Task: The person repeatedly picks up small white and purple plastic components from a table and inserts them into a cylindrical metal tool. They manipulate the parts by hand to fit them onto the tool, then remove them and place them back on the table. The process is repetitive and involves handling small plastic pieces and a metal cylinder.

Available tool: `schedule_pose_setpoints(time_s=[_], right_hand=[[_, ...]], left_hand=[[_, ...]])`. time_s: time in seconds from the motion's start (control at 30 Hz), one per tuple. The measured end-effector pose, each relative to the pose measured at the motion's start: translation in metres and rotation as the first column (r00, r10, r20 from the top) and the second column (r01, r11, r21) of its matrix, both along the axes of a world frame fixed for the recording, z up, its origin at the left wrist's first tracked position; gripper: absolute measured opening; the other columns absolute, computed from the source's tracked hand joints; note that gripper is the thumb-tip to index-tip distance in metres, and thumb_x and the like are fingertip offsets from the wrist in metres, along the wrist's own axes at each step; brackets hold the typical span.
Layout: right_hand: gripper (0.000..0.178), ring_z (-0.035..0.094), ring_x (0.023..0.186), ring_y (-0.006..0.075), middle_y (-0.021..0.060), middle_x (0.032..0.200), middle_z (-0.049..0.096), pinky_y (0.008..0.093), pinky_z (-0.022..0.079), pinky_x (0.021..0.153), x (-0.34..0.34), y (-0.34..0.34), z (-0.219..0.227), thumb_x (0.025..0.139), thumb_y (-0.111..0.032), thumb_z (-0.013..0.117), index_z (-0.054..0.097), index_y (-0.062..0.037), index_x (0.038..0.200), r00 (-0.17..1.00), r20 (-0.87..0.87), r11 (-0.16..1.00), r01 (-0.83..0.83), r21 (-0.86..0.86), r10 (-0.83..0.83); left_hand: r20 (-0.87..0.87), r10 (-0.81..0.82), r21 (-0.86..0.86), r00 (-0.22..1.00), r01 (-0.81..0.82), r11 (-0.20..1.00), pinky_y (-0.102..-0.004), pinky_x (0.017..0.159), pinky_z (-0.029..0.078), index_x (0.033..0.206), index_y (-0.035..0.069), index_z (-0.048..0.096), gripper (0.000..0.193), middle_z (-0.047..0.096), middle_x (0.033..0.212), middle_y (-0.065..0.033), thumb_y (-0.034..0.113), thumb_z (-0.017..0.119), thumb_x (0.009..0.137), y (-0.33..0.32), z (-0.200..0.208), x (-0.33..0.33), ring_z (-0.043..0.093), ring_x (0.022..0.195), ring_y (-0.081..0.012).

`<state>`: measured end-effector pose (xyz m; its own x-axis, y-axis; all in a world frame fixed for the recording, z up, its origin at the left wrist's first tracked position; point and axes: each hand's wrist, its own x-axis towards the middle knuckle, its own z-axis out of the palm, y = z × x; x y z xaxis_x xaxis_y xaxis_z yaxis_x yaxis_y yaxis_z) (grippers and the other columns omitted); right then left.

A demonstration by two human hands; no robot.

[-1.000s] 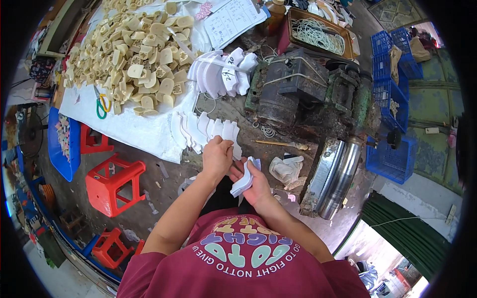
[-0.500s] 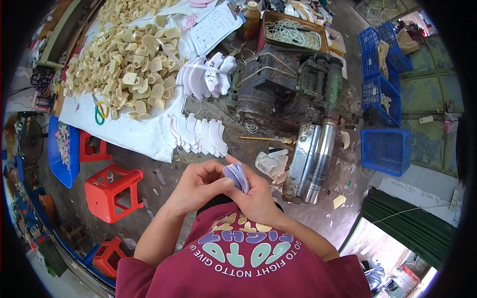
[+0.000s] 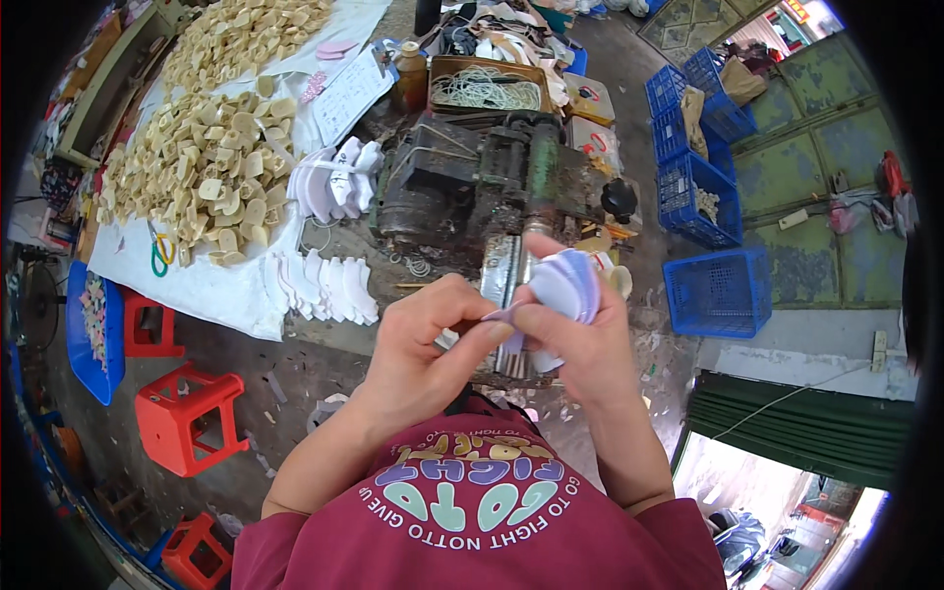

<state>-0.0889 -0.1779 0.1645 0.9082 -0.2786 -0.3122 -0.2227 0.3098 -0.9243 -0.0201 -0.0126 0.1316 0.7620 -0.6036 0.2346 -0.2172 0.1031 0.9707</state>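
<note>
A small stack of curved lavender-and-white pieces (image 3: 568, 286) is fanned out in my right hand (image 3: 594, 344), whose fingers are closed around it. My left hand (image 3: 425, 342) pinches the narrow tip of one lavender piece at the left side of the stack. Both hands are raised in front of my chest, before the metal rollers (image 3: 500, 265) of a worn, greasy machine (image 3: 433, 182). Left of the machine lies a row of similar curved white pieces (image 3: 320, 287). Behind that row is a tied bundle of such pieces (image 3: 334, 179).
Cream-coloured moulded parts (image 3: 202, 172) are heaped on a white sheet (image 3: 211, 295) at the left, near scissors (image 3: 160, 251). Red stools (image 3: 187, 418) and a blue tub (image 3: 93, 339) stand on the left. Blue crates (image 3: 716, 290) are on the right. A tray of cord (image 3: 489, 87) sits behind the machine.
My hands have risen and the right one moved rightward, fanning the stack out. The left hand now pinches a piece's tip. The view has shifted right, toward the machine.
</note>
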Motion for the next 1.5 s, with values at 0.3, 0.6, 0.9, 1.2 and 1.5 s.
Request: schedule_pose_setpoints(time_s=[0.3,0.6,0.9,1.2,1.5], right_hand=[[0.049,0.059,0.082,0.0098,0.0045,0.089,0.064,0.0254,0.050,0.079,-0.015,-0.068,-0.079,0.079,0.002,0.063,0.055,-0.0025,0.127,0.987,-0.144,0.791,-0.032,-0.612,-0.071],[0.043,0.055,0.067,0.0076,0.0027,0.084,0.061,0.0218,0.046,0.063,-0.003,-0.069,-0.053,0.087,-0.010,0.065,0.054,-0.0003,0.127,0.958,-0.248,0.916,0.035,-0.400,-0.145],[0.069,0.049,0.057,0.0124,0.0052,0.080,0.054,0.0305,0.041,0.058,-0.005,-0.060,-0.046,0.096,-0.048,0.046,0.033,0.0025,0.141,0.996,-0.036,0.922,-0.060,0.384,0.079],[0.069,0.052,0.062,0.0063,-0.0007,0.085,0.056,0.0219,0.043,0.056,0.002,-0.035,-0.032,0.075,0.003,0.068,0.043,0.0006,0.139,0.981,-0.101,0.978,-0.149,0.146,0.165],[0.070,0.055,0.104,0.0088,0.0049,0.115,0.061,0.0254,0.046,0.090,0.005,0.000,-0.015,0.078,-0.004,0.072,0.042,-0.0027,0.141,0.943,-0.137,0.910,-0.330,-0.252,0.304]], left_hand=[[0.313,0.270,0.282,0.910,-0.361,0.889,-0.0334,0.071,0.048,0.090,0.002,0.067,0.018,0.058,0.088,-0.0119,0.003,0.074,0.074,-0.033,-0.084,-0.015,0.060,0.082,-0.0269],[-0.006,0.443,0.229,0.896,-0.430,0.873,-0.0319,0.070,0.047,0.086,0.001,0.067,0.010,0.059,0.080,-0.0102,0.004,0.071,0.077,-0.023,-0.111,0.003,0.059,0.077,-0.0240],[0.710,0.295,0.506,0.640,-0.754,0.418,-0.0386,0.076,0.043,0.080,0.008,0.065,0.006,0.058,0.082,-0.0074,0.007,0.068,0.076,0.135,-0.208,0.076,0.057,0.083,-0.0261],[0.573,0.315,0.496,0.756,-0.626,0.601,-0.0388,0.087,0.041,0.094,0.008,0.069,0.021,0.058,0.109,-0.0106,0.002,0.064,0.074,0.085,-0.180,0.023,0.055,0.101,-0.0264],[-0.386,-0.020,0.003,0.922,0.023,1.000,-0.0254,0.069,0.045,0.083,-0.001,0.067,0.009,0.063,0.080,-0.0032,0.006,0.071,0.079,-0.013,-0.009,0.000,0.057,0.075,-0.0090]])
